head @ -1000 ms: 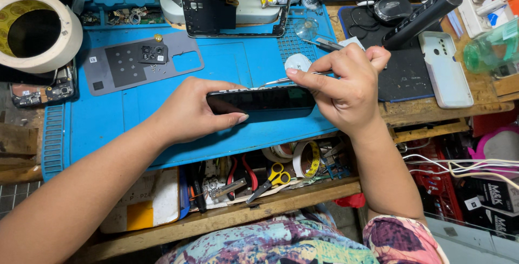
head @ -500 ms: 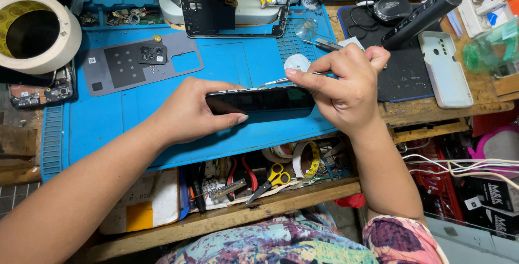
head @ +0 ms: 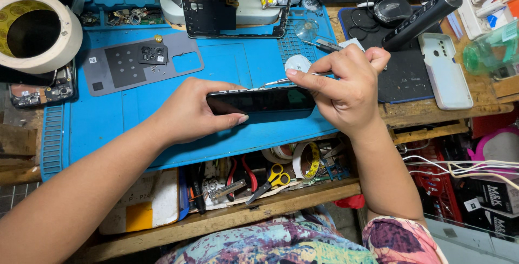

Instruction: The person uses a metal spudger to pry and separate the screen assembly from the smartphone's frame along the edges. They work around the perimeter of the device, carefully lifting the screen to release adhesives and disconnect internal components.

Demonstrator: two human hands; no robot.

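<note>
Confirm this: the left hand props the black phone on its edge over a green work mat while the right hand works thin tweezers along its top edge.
Not quite: the work mat is blue, not green, as the head view shows. The rest holds: the left hand props the black phone on edge while the right hand works thin tweezers along its top.

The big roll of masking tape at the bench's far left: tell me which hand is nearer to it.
Left. The left hand grips the dark phone on the blue mat, right of the tape roll. The right hand, holding tweezers, lies farther right.
</note>
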